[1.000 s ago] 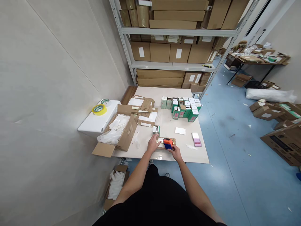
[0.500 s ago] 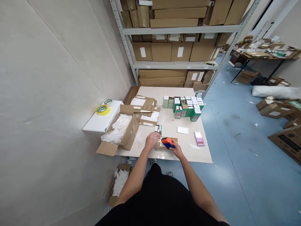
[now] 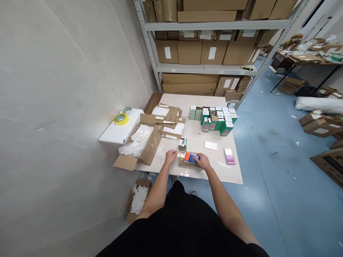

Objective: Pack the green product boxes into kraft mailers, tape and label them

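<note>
A small brown cardboard box (image 3: 184, 165) lies near the front edge of the white table (image 3: 235, 175). On top of it rests an orange and blue tape dispenser (image 3: 190, 157), and my right hand (image 3: 203, 161) is closed around it. To the left of the box, my left hand (image 3: 170, 156) is pinched on a strip of clear tape that runs from the dispenser. A small green and white carton (image 3: 182, 144) stands just behind the box.
Several green and white cartons (image 3: 214, 119) stand in rows at the table's back right. Flattened cardboard (image 3: 168, 119) and an open box of white bags (image 3: 138, 142) lie at the left. Tape rolls (image 3: 120, 118) sit on a white block. Shelving with boxes (image 3: 203, 50) stands behind.
My left hand has slid left off the box, drawing tape out. My right hand has set the dispenser flatter on the box top. The camera has shifted a little.
</note>
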A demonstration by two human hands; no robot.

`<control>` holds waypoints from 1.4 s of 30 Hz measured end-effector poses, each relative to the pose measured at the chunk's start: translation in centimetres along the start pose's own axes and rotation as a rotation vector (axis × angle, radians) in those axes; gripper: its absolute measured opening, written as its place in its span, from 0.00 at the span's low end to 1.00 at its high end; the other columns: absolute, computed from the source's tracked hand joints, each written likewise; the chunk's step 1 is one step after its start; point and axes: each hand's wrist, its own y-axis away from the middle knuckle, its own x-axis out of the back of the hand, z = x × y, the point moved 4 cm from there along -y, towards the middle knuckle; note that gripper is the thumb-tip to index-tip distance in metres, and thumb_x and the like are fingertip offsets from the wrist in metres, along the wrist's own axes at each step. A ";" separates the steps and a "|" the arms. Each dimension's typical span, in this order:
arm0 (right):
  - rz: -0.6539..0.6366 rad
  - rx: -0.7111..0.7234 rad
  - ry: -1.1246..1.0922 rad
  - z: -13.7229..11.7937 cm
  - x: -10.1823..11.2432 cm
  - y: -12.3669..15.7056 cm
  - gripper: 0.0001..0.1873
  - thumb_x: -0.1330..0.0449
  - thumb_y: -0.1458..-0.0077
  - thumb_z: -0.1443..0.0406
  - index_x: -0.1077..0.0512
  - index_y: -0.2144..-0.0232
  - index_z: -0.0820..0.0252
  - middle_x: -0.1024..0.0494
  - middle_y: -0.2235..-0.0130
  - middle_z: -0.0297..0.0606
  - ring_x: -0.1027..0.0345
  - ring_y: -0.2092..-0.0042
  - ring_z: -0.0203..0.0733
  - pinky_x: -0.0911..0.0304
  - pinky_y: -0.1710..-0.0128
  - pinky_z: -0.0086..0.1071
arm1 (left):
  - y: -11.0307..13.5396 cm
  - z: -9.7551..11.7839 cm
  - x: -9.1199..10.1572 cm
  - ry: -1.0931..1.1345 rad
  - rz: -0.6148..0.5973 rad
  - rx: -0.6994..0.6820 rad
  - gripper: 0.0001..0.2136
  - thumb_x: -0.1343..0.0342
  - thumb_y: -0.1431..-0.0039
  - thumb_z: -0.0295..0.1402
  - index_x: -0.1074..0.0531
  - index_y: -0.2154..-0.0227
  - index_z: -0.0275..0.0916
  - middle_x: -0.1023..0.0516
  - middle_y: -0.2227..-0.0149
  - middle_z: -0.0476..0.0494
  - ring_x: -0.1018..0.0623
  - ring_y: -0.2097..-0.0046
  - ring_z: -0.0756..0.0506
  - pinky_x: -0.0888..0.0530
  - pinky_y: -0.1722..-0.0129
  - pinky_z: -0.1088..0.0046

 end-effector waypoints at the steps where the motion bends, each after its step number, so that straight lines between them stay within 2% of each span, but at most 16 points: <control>1: -0.020 0.003 0.028 -0.2 -0.1 -0.4 0.19 0.40 0.36 0.51 0.21 0.54 0.57 0.18 0.52 0.45 0.25 0.52 0.50 0.37 0.51 0.35 | -0.1 -0.5 -0.3 0.001 0.009 0.015 0.11 0.44 0.40 0.34 0.17 0.63 0.37 0.15 0.66 0.44 0.19 0.65 0.46 0.24 0.60 0.72; 10: -0.148 -0.042 0.201 -1.7 -0.9 -2.1 0.21 0.42 0.34 0.49 0.21 0.55 0.58 0.18 0.52 0.46 0.25 0.52 0.49 0.39 0.53 0.35 | -0.9 -4.3 -2.6 0.069 0.087 0.137 0.09 0.42 0.39 0.30 0.17 0.62 0.35 0.16 0.66 0.42 0.19 0.65 0.47 0.24 0.61 0.73; 15: -0.194 -0.073 0.264 -2.8 -0.8 -2.1 0.22 0.45 0.33 0.48 0.22 0.54 0.58 0.19 0.50 0.45 0.25 0.50 0.48 0.40 0.53 0.34 | -1.3 -5.7 -3.7 0.103 0.084 0.201 0.07 0.40 0.40 0.28 0.18 0.62 0.34 0.18 0.70 0.43 0.20 0.68 0.48 0.25 0.64 0.74; 17: -0.197 -0.087 0.274 -3.0 -0.7 -2.1 0.22 0.45 0.33 0.48 0.22 0.54 0.58 0.19 0.49 0.46 0.25 0.49 0.48 0.40 0.52 0.34 | -1.4 -6.0 -4.3 0.106 0.078 0.221 0.09 0.39 0.40 0.29 0.18 0.59 0.34 0.19 0.72 0.44 0.21 0.69 0.48 0.26 0.65 0.75; 20: -0.195 -0.109 0.265 -3.1 -0.7 -2.1 0.22 0.43 0.33 0.48 0.22 0.54 0.58 0.19 0.49 0.46 0.25 0.50 0.48 0.39 0.53 0.33 | -1.8 -6.3 -5.2 0.098 0.060 0.246 0.18 0.36 0.41 0.31 0.23 0.48 0.32 0.20 0.73 0.45 0.20 0.69 0.47 0.26 0.65 0.74; 23: -0.184 -0.128 0.252 -3.1 -0.7 -2.1 0.23 0.42 0.35 0.47 0.22 0.55 0.58 0.18 0.50 0.46 0.25 0.50 0.48 0.39 0.55 0.32 | -2.1 -6.4 -5.5 0.066 0.039 0.258 0.25 0.34 0.42 0.34 0.27 0.43 0.31 0.17 0.65 0.39 0.18 0.63 0.45 0.25 0.61 0.72; 27: -0.170 -0.155 0.244 -2.7 -0.7 -2.4 0.25 0.41 0.37 0.44 0.21 0.57 0.58 0.17 0.54 0.46 0.24 0.53 0.49 0.38 0.58 0.32 | -1.6 -6.5 -5.0 -0.015 0.029 0.236 0.28 0.33 0.46 0.30 0.28 0.41 0.33 0.21 0.47 0.29 0.21 0.45 0.37 0.27 0.46 0.65; 30: -0.180 -0.170 0.215 -2.3 -0.6 -2.6 0.26 0.41 0.39 0.42 0.21 0.55 0.56 0.16 0.55 0.45 0.23 0.53 0.49 0.38 0.60 0.32 | -0.8 -6.3 -4.5 -0.041 0.020 0.157 0.29 0.38 0.45 0.25 0.30 0.38 0.36 0.26 0.39 0.31 0.27 0.38 0.37 0.31 0.38 0.63; 33: -0.205 -0.172 0.213 -2.1 -0.3 -2.7 0.27 0.41 0.39 0.43 0.20 0.54 0.56 0.16 0.54 0.45 0.24 0.53 0.50 0.38 0.61 0.32 | -0.3 -5.3 -4.6 -0.069 -0.116 -0.029 0.36 0.41 0.47 0.23 0.35 0.33 0.41 0.34 0.32 0.36 0.27 0.37 0.39 0.30 0.39 0.66; 36: -0.240 -0.161 0.214 -2.4 0.2 -2.9 0.24 0.41 0.38 0.46 0.20 0.53 0.57 0.17 0.53 0.46 0.24 0.52 0.49 0.38 0.62 0.31 | -0.6 -4.2 -4.6 -0.139 -0.299 -0.173 0.44 0.38 0.50 0.24 0.43 0.28 0.43 0.46 0.26 0.36 0.30 0.35 0.36 0.29 0.40 0.65; 40: -0.270 -0.162 0.194 -2.6 0.6 -3.3 0.24 0.39 0.39 0.46 0.20 0.55 0.58 0.16 0.53 0.45 0.23 0.53 0.49 0.38 0.63 0.31 | -1.8 -3.4 -4.3 -0.239 -0.425 -0.227 0.48 0.34 0.49 0.33 0.49 0.26 0.49 0.55 0.24 0.38 0.37 0.29 0.32 0.32 0.36 0.61; 42: -0.272 -0.172 0.193 -2.6 0.5 -3.5 0.24 0.38 0.40 0.46 0.20 0.56 0.58 0.16 0.54 0.45 0.23 0.54 0.48 0.39 0.64 0.31 | -2.1 -3.5 -4.6 -0.317 -0.491 -0.218 0.53 0.29 0.54 0.39 0.49 0.26 0.50 0.57 0.23 0.37 0.39 0.29 0.29 0.33 0.35 0.58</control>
